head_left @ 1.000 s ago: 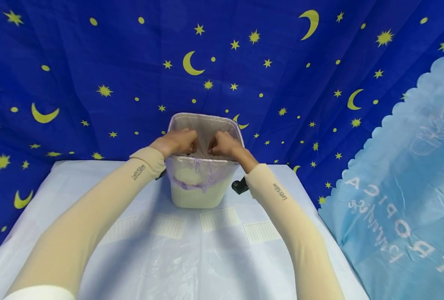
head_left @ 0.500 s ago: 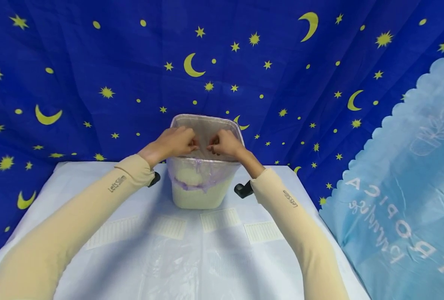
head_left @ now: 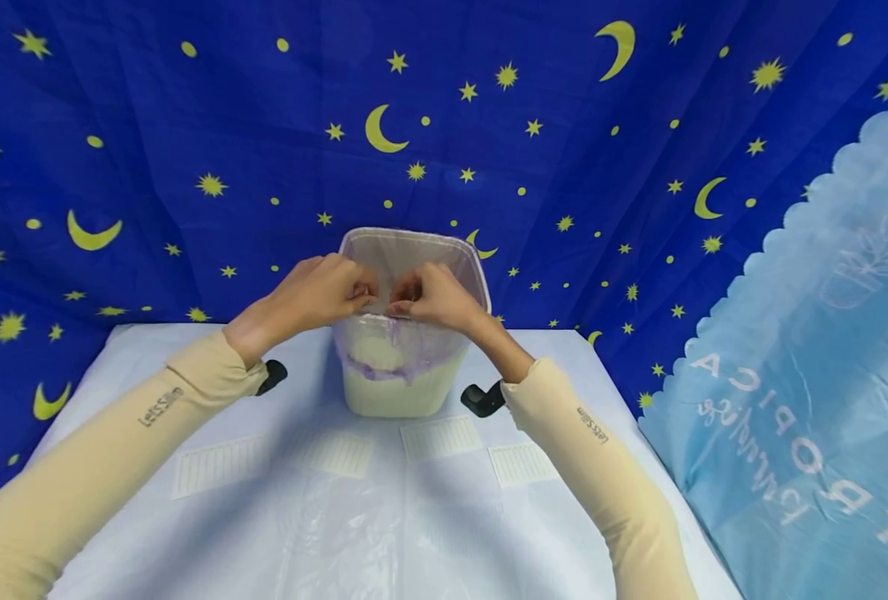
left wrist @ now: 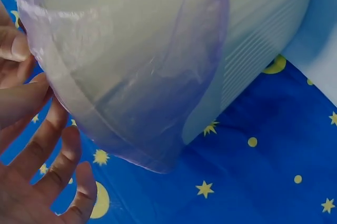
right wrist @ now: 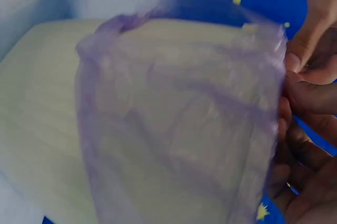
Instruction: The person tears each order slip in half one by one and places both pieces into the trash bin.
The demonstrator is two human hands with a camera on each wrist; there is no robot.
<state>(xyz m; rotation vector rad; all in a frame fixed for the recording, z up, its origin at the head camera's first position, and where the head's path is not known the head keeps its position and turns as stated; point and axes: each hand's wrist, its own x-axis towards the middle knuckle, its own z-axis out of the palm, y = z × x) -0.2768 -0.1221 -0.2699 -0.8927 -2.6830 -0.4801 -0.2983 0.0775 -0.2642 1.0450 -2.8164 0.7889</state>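
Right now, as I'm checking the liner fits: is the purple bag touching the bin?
Touching: the head view shows the purple bag folded down over the front of the bin.

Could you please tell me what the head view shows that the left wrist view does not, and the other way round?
Only the head view shows the lettered light-blue curtain, the beige sleeves and the lined white patches.

Only the left wrist view shows the fine ridges along the wall of the bin.

Both show the bin, the purple bag over its rim, the left hand and the starry blue cloth.
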